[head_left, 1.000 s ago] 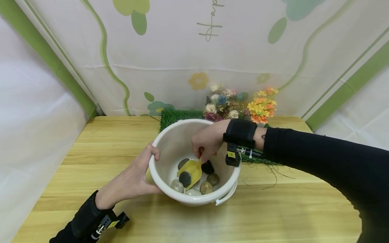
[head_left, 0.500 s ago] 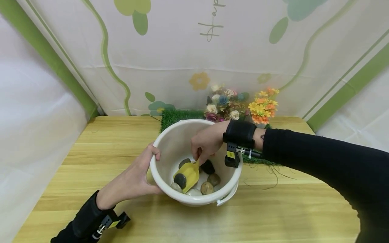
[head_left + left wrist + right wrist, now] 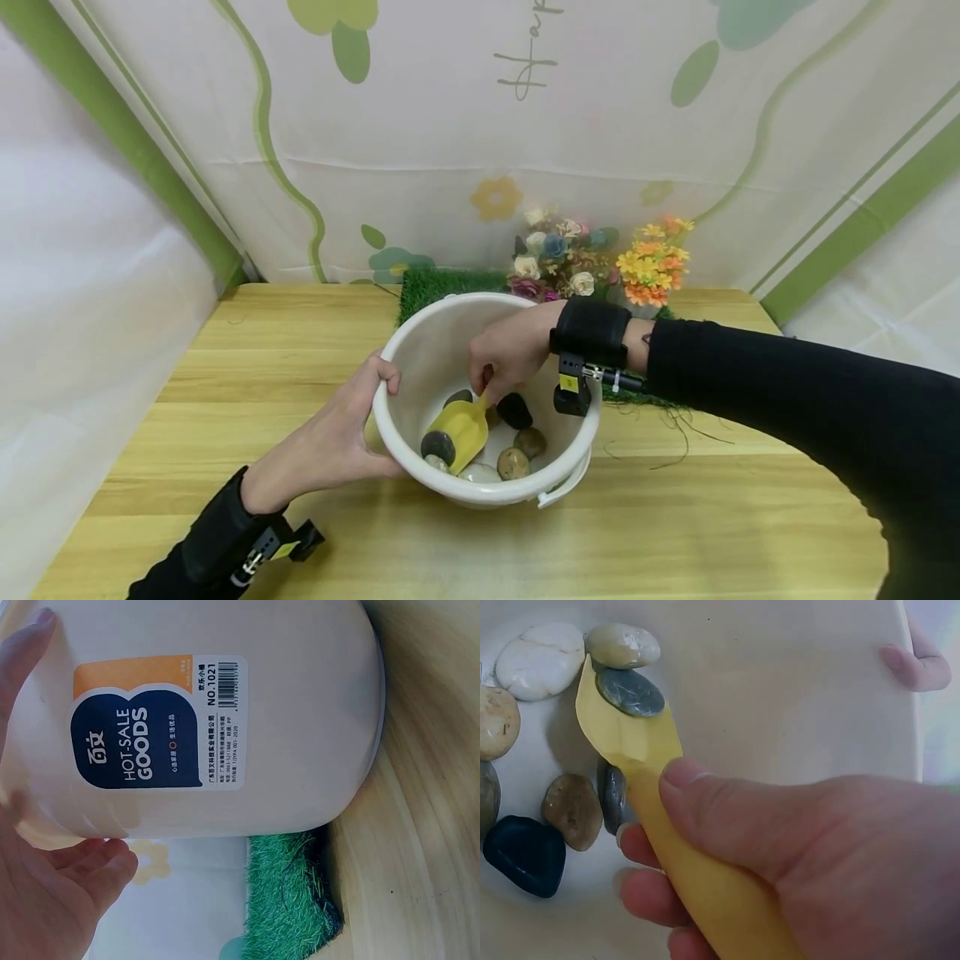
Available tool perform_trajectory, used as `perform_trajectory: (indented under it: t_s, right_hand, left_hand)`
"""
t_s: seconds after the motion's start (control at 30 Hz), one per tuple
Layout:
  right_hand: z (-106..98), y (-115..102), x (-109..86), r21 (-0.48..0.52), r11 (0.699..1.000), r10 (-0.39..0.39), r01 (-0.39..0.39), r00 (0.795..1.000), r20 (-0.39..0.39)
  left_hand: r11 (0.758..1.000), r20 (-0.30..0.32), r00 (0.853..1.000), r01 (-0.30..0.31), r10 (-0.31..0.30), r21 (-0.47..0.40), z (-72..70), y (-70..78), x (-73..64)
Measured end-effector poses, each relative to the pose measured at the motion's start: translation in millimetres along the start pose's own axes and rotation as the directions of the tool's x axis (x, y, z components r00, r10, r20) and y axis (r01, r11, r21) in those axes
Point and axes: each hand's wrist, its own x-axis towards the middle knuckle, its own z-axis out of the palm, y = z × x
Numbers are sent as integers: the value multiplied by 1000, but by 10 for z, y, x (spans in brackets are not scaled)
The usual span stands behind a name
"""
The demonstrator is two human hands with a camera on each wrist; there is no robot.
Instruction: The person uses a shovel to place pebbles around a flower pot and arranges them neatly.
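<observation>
A white bucket (image 3: 431,329) stands on the wooden table, with several smooth stones on its floor. My left hand (image 3: 345,433) grips its left side, fingers hooked over the rim; the left wrist view shows the bucket's label (image 3: 157,724). Inside the bucket my right hand (image 3: 513,350) holds a yellow scoop (image 3: 463,433) by its handle, thumb along the top. A dark grey stone (image 3: 631,692) sits in the scoop's mouth, close to the bucket wall. Around it lie a white stone (image 3: 541,661), a brown stone (image 3: 573,812) and a black stone (image 3: 526,855).
Behind the bucket lies a green artificial grass mat (image 3: 450,287). Mixed artificial flowers (image 3: 555,258) and a yellow-orange bunch of flowers (image 3: 652,262) stand at the back. The bucket's white handle (image 3: 566,483) hangs at its front right. A printed curtain (image 3: 420,108) closes off the back.
The scoop has slid left across the bucket's floor, bringing the dark grey stone nearer to the left wall. The left hand keeps its grip on the rim.
</observation>
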Motion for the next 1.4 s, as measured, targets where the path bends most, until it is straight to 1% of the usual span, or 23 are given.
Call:
perform_trajectory:
  t_s: [0.1, 0.27, 0.5, 0.57, 0.67, 0.77, 0.9, 1.07, 1.2, 1.3, 1.4]
  right_hand:
    - [4, 20, 10, 6, 1000, -17, 17, 1000, -9]
    - [19, 55, 25, 10, 1000, -6, 7, 1000, -7]
    - [-32, -24, -48, 20, 1000, -21, 22, 1000, -14]
    - [-29, -37, -46, 17, 1000, -2, 2, 1000, -13]
    - [-38, -116, -30, 4, 1000, 9, -9, 1000, 3]
    - [-57, -213, -32, 28, 999, 25, -26, 999, 28]
    - [-12, -152, -19, 52, 998, 33, -35, 999, 25]
    - [-23, -87, -45, 79, 997, -8, 6, 999, 32]
    - [-20, -33, -80, 84, 996, -45, 43, 999, 18]
    - [-47, -138, -138, 99, 994, -38, 37, 999, 8]
    - [-43, -144, -140, 108, 993, -50, 49, 999, 10]
  left_hand:
    - [1000, 5, 1000, 8, -8, 0, -3, 0, -3]
    - [1000, 8, 1000, 11, -11, 0, -3, 0, -6]
    - [1000, 6, 1000, 7, -7, 5, -9, -4, -2]
    - [1000, 7, 1000, 7, -7, 2, -10, -5, -2]
    - [1000, 5, 1000, 6, -6, 1, -8, -7, 0]
    - [1000, 4, 1000, 4, -4, -1, -3, -10, 3]
    - [1000, -2, 1000, -1, 1, 2, 0, -7, 9]
    - [1000, -15, 1000, -18, 18, 3, 10, -6, 10]
    - [1000, -7, 1000, -9, 9, -4, 5, -5, 9]
    - [1000, 1, 1000, 3, -3, -6, -1, -7, 6]
    - [1000, -2, 1000, -2, 2, -5, 3, -9, 4]
